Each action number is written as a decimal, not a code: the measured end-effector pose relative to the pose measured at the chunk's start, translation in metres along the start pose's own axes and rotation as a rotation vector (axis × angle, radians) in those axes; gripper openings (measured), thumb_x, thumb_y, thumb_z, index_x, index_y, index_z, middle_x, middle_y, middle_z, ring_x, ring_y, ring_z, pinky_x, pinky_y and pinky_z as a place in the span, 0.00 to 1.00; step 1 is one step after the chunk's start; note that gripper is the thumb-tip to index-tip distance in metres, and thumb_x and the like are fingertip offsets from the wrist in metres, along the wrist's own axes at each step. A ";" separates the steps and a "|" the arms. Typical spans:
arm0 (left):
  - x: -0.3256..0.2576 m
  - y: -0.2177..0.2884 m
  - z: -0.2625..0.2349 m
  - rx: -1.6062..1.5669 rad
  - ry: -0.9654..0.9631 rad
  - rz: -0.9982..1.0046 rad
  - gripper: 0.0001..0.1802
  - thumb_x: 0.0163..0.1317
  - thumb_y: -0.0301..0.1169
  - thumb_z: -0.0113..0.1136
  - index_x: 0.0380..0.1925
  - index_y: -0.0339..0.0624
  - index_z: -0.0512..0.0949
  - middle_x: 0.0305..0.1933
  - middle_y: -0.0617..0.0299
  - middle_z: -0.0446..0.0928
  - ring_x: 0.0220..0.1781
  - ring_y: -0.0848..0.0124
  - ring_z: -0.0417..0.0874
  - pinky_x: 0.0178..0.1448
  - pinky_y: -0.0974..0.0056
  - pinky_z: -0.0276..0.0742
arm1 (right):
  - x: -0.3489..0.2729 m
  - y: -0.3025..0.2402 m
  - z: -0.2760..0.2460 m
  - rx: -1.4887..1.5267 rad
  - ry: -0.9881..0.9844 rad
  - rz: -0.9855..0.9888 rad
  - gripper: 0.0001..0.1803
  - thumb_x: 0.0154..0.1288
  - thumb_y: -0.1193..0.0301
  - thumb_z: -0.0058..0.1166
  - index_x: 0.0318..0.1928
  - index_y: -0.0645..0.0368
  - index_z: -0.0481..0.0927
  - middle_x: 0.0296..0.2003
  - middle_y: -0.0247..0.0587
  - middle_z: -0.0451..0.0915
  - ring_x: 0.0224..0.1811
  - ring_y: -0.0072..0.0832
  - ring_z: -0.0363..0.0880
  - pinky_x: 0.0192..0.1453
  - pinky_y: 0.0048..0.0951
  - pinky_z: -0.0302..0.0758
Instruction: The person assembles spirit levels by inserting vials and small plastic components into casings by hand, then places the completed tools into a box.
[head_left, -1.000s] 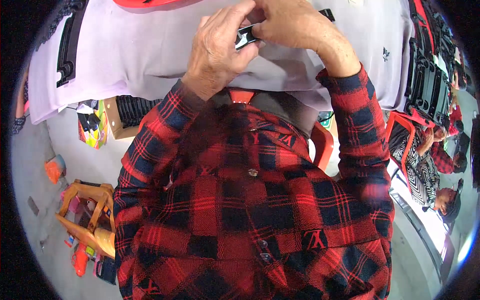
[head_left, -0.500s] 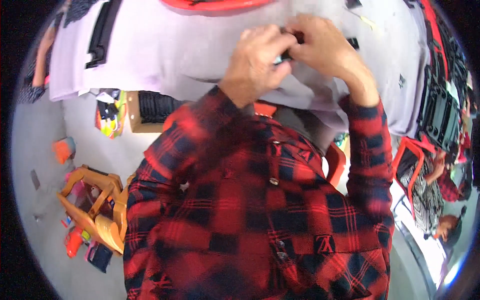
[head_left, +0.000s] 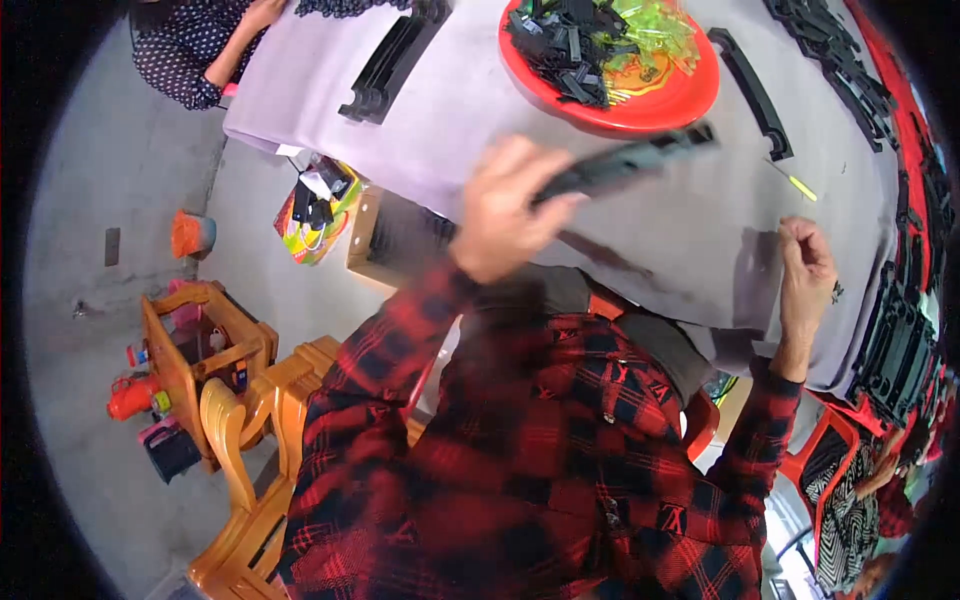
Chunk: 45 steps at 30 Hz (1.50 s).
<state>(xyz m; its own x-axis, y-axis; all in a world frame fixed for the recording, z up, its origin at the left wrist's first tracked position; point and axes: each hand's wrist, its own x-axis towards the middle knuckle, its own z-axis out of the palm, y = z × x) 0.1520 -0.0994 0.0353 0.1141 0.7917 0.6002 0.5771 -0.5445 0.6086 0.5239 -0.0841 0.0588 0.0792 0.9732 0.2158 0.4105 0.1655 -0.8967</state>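
Grip: long black plastic strip [head_left: 625,162] is clasped at one end by left hand [head_left: 505,212], blurred, above lilac table [head_left: 640,235]. Right hand [head_left: 805,270], at 3 o'clock, is curled loosely, empty. Strip is best steadied before being set down.

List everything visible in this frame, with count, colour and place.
Long plastic strip: one, black, in left hand.
Tray: one, red, table top centre, holding black and yellow-green parts.
Stacked strips: several, black, table upper left.
Single strip: one, black, right of tray.
Table: one, lilac cover.
Chairs: orange, floor lower left.
Left hand: blurred, gripping strip.
Right hand: curled, on table, apparently empty.
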 end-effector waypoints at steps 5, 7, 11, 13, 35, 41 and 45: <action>0.008 -0.045 -0.071 0.409 0.283 -0.170 0.21 0.56 0.34 0.74 0.47 0.35 0.82 0.39 0.52 0.75 0.41 0.54 0.78 0.47 0.54 0.74 | -0.010 0.053 0.007 0.026 0.056 0.064 0.03 0.70 0.78 0.59 0.37 0.63 0.80 0.33 0.25 0.78 0.38 0.15 0.73 0.47 0.19 0.71; 0.009 -0.080 -0.079 0.593 0.273 -0.211 0.21 0.56 0.38 0.73 0.47 0.40 0.84 0.44 0.54 0.76 0.48 0.54 0.76 0.54 0.52 0.71 | -0.014 0.055 0.017 -0.048 0.093 0.069 0.03 0.69 0.78 0.59 0.36 0.63 0.80 0.33 0.27 0.78 0.38 0.16 0.73 0.47 0.20 0.72; 0.021 -0.114 -0.078 0.824 0.270 -0.223 0.21 0.54 0.41 0.73 0.46 0.44 0.85 0.49 0.57 0.75 0.56 0.54 0.73 0.61 0.48 0.66 | -0.017 0.045 0.024 -0.266 0.128 0.007 0.03 0.65 0.78 0.60 0.36 0.63 0.79 0.31 0.34 0.78 0.35 0.21 0.75 0.45 0.24 0.74; 0.027 -0.124 -0.075 0.861 0.273 -0.240 0.21 0.54 0.42 0.73 0.46 0.46 0.86 0.50 0.58 0.76 0.57 0.54 0.72 0.61 0.48 0.66 | -0.018 0.039 0.026 -0.315 0.127 0.001 0.03 0.65 0.78 0.60 0.36 0.63 0.79 0.31 0.36 0.78 0.34 0.22 0.76 0.45 0.25 0.74; 0.016 -0.162 -0.084 0.979 0.308 -0.187 0.22 0.49 0.50 0.76 0.34 0.47 0.83 0.49 0.55 0.75 0.53 0.50 0.74 0.54 0.44 0.71 | 0.096 0.031 0.010 -0.545 0.162 -0.170 0.25 0.55 0.59 0.71 0.50 0.59 0.83 0.40 0.45 0.81 0.39 0.36 0.80 0.47 0.36 0.79; 0.014 -0.157 -0.082 0.988 0.322 -0.203 0.24 0.51 0.53 0.76 0.39 0.47 0.85 0.51 0.54 0.74 0.56 0.50 0.73 0.58 0.45 0.69 | 0.134 0.045 0.036 -0.931 0.140 -0.246 0.30 0.55 0.49 0.67 0.50 0.59 0.84 0.45 0.48 0.82 0.47 0.48 0.82 0.53 0.47 0.79; 0.013 -0.144 -0.076 0.970 0.429 -0.129 0.27 0.54 0.53 0.75 0.46 0.48 0.84 0.53 0.52 0.73 0.58 0.51 0.72 0.59 0.45 0.69 | 0.151 0.053 0.048 -0.906 0.044 -0.116 0.28 0.57 0.50 0.67 0.49 0.59 0.85 0.41 0.49 0.85 0.44 0.47 0.84 0.53 0.42 0.79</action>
<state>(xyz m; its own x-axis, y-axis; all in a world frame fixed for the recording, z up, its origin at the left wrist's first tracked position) 0.0092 -0.0318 -0.0055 -0.1785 0.5611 0.8083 0.9829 0.1389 0.1207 0.5145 0.0795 0.0251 0.0200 0.9482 0.3171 0.9724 0.0552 -0.2265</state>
